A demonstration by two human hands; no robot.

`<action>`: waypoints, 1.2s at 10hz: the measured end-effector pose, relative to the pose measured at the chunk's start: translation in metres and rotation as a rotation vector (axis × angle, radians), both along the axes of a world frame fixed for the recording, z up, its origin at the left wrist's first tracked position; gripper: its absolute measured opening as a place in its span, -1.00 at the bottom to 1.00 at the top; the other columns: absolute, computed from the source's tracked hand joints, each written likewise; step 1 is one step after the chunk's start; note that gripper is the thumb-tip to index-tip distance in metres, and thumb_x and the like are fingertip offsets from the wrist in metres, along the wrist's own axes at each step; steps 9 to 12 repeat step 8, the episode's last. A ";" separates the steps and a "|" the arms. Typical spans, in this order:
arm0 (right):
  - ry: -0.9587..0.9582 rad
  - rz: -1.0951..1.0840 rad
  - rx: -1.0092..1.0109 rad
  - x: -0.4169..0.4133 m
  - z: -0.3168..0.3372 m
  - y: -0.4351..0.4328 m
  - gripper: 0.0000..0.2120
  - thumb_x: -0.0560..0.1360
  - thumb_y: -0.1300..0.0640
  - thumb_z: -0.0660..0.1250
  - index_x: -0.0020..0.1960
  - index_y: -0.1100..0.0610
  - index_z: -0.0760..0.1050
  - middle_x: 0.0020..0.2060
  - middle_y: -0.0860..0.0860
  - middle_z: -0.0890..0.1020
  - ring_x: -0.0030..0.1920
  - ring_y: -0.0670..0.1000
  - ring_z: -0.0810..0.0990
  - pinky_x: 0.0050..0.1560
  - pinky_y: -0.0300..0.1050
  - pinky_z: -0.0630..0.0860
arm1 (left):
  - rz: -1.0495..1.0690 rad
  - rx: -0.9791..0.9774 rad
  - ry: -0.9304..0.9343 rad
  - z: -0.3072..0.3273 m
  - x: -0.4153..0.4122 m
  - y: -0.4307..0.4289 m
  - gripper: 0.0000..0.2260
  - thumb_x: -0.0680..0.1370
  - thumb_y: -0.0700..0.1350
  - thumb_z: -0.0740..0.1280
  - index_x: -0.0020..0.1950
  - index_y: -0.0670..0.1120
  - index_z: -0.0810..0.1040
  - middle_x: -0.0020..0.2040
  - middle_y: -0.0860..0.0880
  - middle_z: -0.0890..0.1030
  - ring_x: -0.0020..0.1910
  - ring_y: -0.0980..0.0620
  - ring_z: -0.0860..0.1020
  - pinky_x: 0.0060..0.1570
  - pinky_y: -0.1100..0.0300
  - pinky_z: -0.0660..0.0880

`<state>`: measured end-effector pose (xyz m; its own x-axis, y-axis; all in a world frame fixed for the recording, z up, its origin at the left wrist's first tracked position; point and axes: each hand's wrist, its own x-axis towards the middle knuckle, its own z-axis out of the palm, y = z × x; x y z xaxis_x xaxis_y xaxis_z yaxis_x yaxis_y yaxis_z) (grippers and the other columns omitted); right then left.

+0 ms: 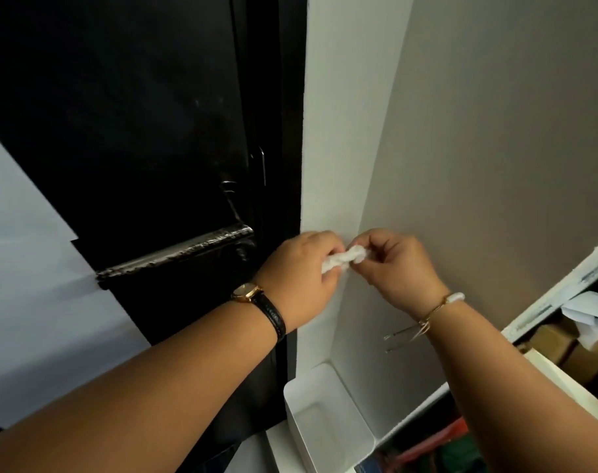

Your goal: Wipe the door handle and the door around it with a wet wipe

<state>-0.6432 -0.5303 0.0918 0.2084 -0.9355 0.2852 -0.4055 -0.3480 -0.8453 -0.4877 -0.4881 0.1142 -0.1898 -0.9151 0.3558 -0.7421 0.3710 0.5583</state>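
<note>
A black door (137, 114) fills the upper left. Its long dark lever handle (174, 255) juts out to the left, speckled with pale marks. To the right of the door, in front of the white wall, both hands hold a crumpled white wet wipe (346, 258). My left hand (302, 278), with a black-strapped watch on its wrist, grips the wipe's left end. My right hand (398, 268), with a bracelet on its wrist, pinches the right end. Neither hand touches the handle.
A white open bin (328, 421) stands below the hands by the wall. At the right is a white shelf edge (563, 295) with cardboard boxes and paper behind it. White paper sheets (24, 268) cover the door's left side. A thin metal latch (262, 165) sits above the handle.
</note>
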 end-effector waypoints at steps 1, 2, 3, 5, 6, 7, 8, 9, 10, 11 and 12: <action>0.118 -0.047 0.101 -0.003 -0.051 -0.009 -0.87 0.36 0.34 0.39 -0.24 0.12 0.59 -0.48 -0.13 0.51 -0.52 -0.29 0.44 -0.45 -0.50 0.32 | 0.069 0.299 0.008 -0.047 -0.001 -0.014 -0.92 0.49 -0.16 0.34 -0.03 -0.07 0.57 -0.19 0.03 0.52 -0.21 0.02 0.51 -0.32 0.25 0.43; 0.176 -0.056 0.237 -0.003 -0.105 -0.010 -0.76 0.34 0.36 0.39 -0.30 0.02 0.56 -0.48 -0.17 0.50 -0.51 -0.29 0.45 -0.45 -0.49 0.33 | 0.104 0.589 0.038 -0.101 0.006 -0.027 -0.90 0.48 -0.17 0.37 -0.02 -0.09 0.57 -0.19 0.02 0.53 -0.18 0.03 0.52 -0.35 0.32 0.40; 0.269 -0.052 0.383 -0.003 -0.159 -0.008 -0.82 0.33 0.37 0.37 -0.24 0.11 0.62 -0.41 -0.01 0.59 -0.37 -0.11 0.52 -0.28 -0.30 0.41 | 0.109 0.774 -0.058 -0.154 0.013 -0.035 -0.85 0.46 -0.19 0.37 0.02 -0.07 0.57 -0.08 -0.02 0.56 -0.12 0.03 0.51 -0.17 0.26 0.43; 0.628 -0.004 0.500 -0.005 -0.228 0.002 -0.78 0.38 0.27 0.28 -0.04 0.10 0.62 -0.03 0.11 0.68 0.00 0.12 0.60 0.00 -0.19 0.48 | 0.158 1.012 -0.059 -0.236 0.008 -0.031 -0.72 0.47 -0.20 0.37 0.16 -0.01 0.54 0.21 -0.05 0.58 0.16 -0.03 0.55 0.24 0.11 0.49; 0.702 0.041 0.569 -0.009 -0.249 0.006 -0.75 0.42 0.26 0.24 0.02 0.08 0.59 0.07 0.10 0.63 0.09 0.11 0.56 0.10 -0.19 0.42 | 0.132 1.072 -0.107 -0.259 0.003 -0.024 -0.59 0.52 -0.18 0.32 0.36 -0.01 0.40 0.37 -0.04 0.46 0.31 -0.05 0.46 0.35 0.09 0.40; 0.688 0.065 0.658 -0.010 -0.258 0.010 -0.71 0.44 0.24 0.27 0.13 0.06 0.52 0.15 0.08 0.57 0.17 0.04 0.50 0.19 -0.24 0.37 | 0.154 1.095 -0.104 -0.265 0.003 -0.021 -0.57 0.54 -0.18 0.28 0.40 0.02 0.35 0.40 -0.04 0.42 0.33 -0.07 0.43 0.35 0.09 0.40; 0.689 0.053 0.645 -0.010 -0.262 0.007 -0.68 0.45 0.21 0.27 0.19 0.04 0.47 0.19 0.06 0.54 0.21 0.03 0.47 0.23 -0.21 0.35 | 0.166 1.048 -0.129 -0.263 0.003 -0.023 -0.57 0.55 -0.17 0.27 0.41 0.03 0.34 0.40 -0.05 0.43 0.31 -0.07 0.45 0.34 0.07 0.42; 0.689 0.053 0.645 -0.010 -0.262 0.007 -0.68 0.45 0.21 0.27 0.19 0.04 0.47 0.19 0.06 0.54 0.21 0.03 0.47 0.23 -0.21 0.35 | 0.166 1.048 -0.129 -0.263 0.003 -0.023 -0.57 0.55 -0.17 0.27 0.41 0.03 0.34 0.40 -0.05 0.43 0.31 -0.07 0.45 0.34 0.07 0.42; 0.689 0.053 0.645 -0.010 -0.262 0.007 -0.68 0.45 0.21 0.27 0.19 0.04 0.47 0.19 0.06 0.54 0.21 0.03 0.47 0.23 -0.21 0.35 | 0.166 1.048 -0.129 -0.263 0.003 -0.023 -0.57 0.55 -0.17 0.27 0.41 0.03 0.34 0.40 -0.05 0.43 0.31 -0.07 0.45 0.34 0.07 0.42; 0.689 0.053 0.645 -0.010 -0.262 0.007 -0.68 0.45 0.21 0.27 0.19 0.04 0.47 0.19 0.06 0.54 0.21 0.03 0.47 0.23 -0.21 0.35 | 0.166 1.048 -0.129 -0.263 0.003 -0.023 -0.57 0.55 -0.17 0.27 0.41 0.03 0.34 0.40 -0.05 0.43 0.31 -0.07 0.45 0.34 0.07 0.42; 0.689 0.053 0.645 -0.010 -0.262 0.007 -0.68 0.45 0.21 0.27 0.19 0.04 0.47 0.19 0.06 0.54 0.21 0.03 0.47 0.23 -0.21 0.35 | 0.166 1.048 -0.129 -0.263 0.003 -0.023 -0.57 0.55 -0.17 0.27 0.41 0.03 0.34 0.40 -0.05 0.43 0.31 -0.07 0.45 0.34 0.07 0.42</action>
